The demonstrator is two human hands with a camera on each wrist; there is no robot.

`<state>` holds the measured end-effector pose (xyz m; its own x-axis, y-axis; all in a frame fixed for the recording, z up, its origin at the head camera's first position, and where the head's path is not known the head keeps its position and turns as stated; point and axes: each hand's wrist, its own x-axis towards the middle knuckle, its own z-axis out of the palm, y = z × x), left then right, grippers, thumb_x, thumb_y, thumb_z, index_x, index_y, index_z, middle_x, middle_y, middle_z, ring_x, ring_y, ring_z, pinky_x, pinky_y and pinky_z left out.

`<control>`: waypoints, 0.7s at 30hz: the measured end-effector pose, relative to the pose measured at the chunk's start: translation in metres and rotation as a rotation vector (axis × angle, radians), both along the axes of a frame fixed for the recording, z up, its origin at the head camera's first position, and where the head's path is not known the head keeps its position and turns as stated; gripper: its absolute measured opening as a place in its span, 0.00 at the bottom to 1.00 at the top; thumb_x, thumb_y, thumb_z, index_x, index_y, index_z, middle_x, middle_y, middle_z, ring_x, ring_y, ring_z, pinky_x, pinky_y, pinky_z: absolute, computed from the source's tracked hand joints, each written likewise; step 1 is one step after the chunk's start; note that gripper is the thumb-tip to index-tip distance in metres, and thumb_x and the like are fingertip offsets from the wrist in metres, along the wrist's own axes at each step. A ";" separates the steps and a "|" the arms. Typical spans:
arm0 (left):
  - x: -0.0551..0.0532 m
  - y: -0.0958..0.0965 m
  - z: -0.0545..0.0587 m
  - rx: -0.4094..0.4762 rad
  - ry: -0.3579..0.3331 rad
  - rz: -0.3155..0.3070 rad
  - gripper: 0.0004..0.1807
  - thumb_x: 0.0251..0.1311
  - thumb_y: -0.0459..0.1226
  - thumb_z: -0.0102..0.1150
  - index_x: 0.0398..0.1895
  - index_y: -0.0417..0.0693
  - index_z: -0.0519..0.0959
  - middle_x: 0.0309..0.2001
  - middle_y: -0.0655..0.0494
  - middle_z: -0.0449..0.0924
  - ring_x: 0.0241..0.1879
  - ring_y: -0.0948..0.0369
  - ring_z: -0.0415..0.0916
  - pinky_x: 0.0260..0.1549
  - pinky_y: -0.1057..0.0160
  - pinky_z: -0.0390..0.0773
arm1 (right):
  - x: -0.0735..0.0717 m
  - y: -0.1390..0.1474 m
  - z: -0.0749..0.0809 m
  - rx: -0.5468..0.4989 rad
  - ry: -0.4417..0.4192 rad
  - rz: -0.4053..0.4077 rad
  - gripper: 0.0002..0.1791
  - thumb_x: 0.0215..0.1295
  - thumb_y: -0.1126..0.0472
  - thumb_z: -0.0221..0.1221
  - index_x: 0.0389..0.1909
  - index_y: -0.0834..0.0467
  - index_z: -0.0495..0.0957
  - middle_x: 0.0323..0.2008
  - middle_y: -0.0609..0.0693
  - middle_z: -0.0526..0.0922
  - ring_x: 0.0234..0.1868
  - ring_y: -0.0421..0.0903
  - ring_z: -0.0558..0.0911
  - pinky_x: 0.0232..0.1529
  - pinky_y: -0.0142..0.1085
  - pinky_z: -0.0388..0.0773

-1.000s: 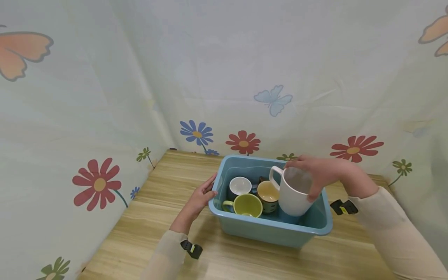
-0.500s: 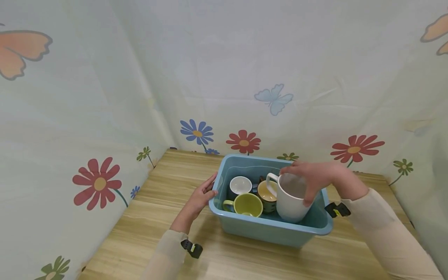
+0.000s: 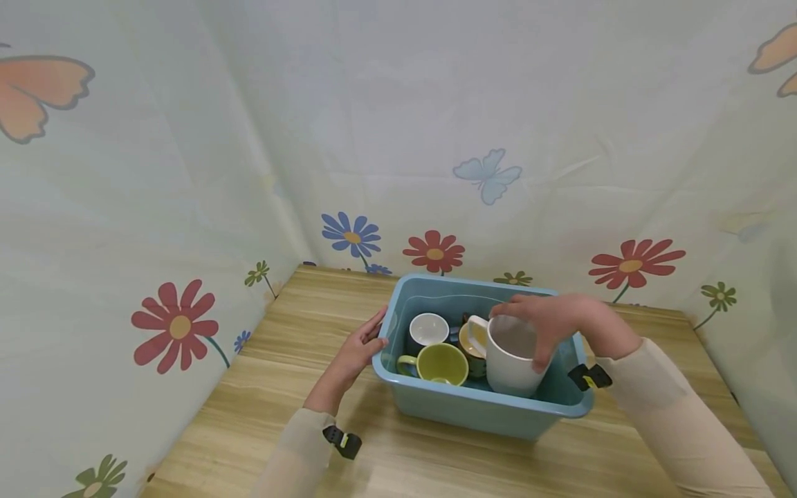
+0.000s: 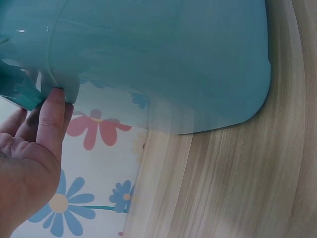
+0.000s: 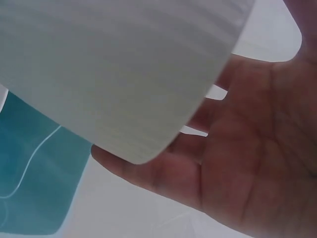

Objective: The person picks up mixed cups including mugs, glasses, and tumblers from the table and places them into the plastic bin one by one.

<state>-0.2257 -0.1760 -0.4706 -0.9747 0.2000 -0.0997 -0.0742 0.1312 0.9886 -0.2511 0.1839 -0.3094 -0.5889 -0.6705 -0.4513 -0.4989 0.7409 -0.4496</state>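
Near the right end of a blue plastic tub [image 3: 461,415], my right hand [image 3: 563,318] grips a large white mug [image 3: 510,366] by its upper rim, thumb in front and fingers behind. Its handle points left, over the neighbouring cup. The right wrist view has the pale mug wall [image 5: 109,74] up close, fingers along its edge. My left hand [image 3: 358,353] holds the tub's left rim; in the left wrist view the thumb and fingers pinch that rim. Left of the white mug sit a yellow-green mug [image 3: 445,363], a dark cup with white inside [image 3: 428,328] and a tan-lined cup [image 3: 468,344].
The tub stands on a wood-grain table [image 3: 268,387]. A pale curtain [image 3: 398,124] printed with flowers and butterflies hangs behind the table and along its sides. Each wrist wears a small black camera.
My right hand has lowered the white mug deeper into the tub and shifted it left, so it now overlaps the tan-lined cup more. The left hand and the tub have stayed put.
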 end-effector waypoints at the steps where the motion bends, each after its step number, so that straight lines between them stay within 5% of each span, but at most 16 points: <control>1: 0.000 0.000 0.000 -0.002 0.000 0.000 0.39 0.68 0.32 0.49 0.83 0.55 0.54 0.80 0.40 0.57 0.75 0.40 0.63 0.63 0.43 0.79 | 0.000 0.000 0.000 -0.003 -0.003 0.006 0.58 0.40 0.55 0.80 0.75 0.55 0.62 0.69 0.62 0.67 0.65 0.62 0.67 0.55 0.56 0.82; 21: 0.001 -0.001 0.000 0.002 -0.002 -0.003 0.39 0.68 0.31 0.49 0.83 0.56 0.54 0.81 0.41 0.56 0.76 0.40 0.62 0.61 0.46 0.81 | 0.005 -0.008 -0.009 0.041 -0.024 0.004 0.59 0.40 0.55 0.81 0.76 0.53 0.63 0.72 0.63 0.64 0.66 0.63 0.65 0.57 0.60 0.80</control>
